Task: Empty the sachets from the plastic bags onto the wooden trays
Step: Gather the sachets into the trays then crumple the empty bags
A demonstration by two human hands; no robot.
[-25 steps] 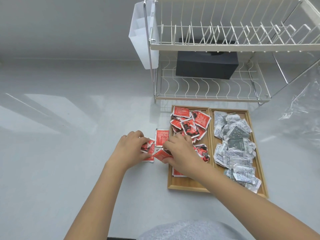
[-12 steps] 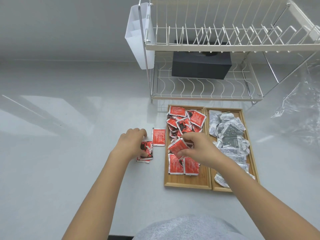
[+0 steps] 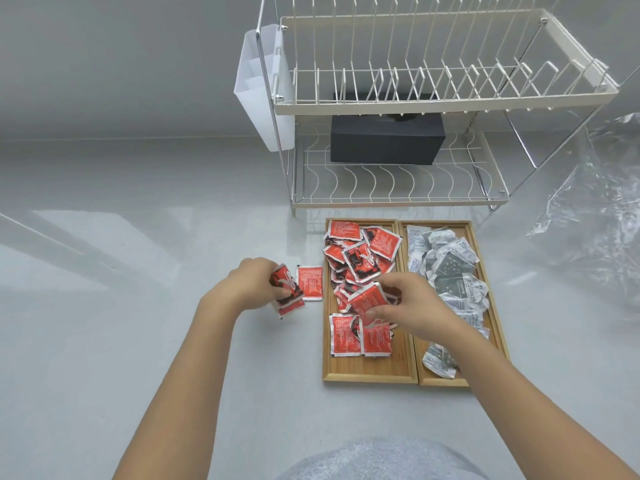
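My right hand (image 3: 412, 303) pinches a red sachet (image 3: 367, 299) over the left wooden tray (image 3: 369, 372); my left hand (image 3: 251, 289) grips a few red sachets (image 3: 285, 289) on the counter (image 3: 138, 306) beside that tray's left edge.
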